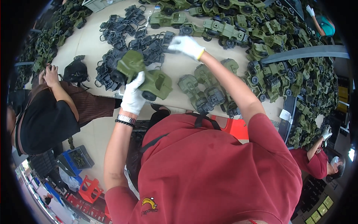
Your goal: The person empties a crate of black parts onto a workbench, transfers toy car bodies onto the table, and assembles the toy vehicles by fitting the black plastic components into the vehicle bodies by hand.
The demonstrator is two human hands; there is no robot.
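Observation:
My left hand [134,95], in a white glove, is closed round a green toy army truck [158,83]. The truck is tilted in the air above the table's near edge, its dark wheels showing. To its right, over the table, my right hand [185,47] wears a white glove too and points left. Its fingertips are blurred, and whether they grip anything does not show. Nearest to them lies a heap of dark grey plastic frame parts [151,46]. Several green toy vehicles [203,76] stand below my right forearm, near the table edge.
Many finished-looking green toy trucks [227,28] crowd the far and right side, beside a grey metal rail [305,53]. A black bag [75,70] lies at left, near a seated co-worker [48,115]. Red stools [90,187] stand on the floor.

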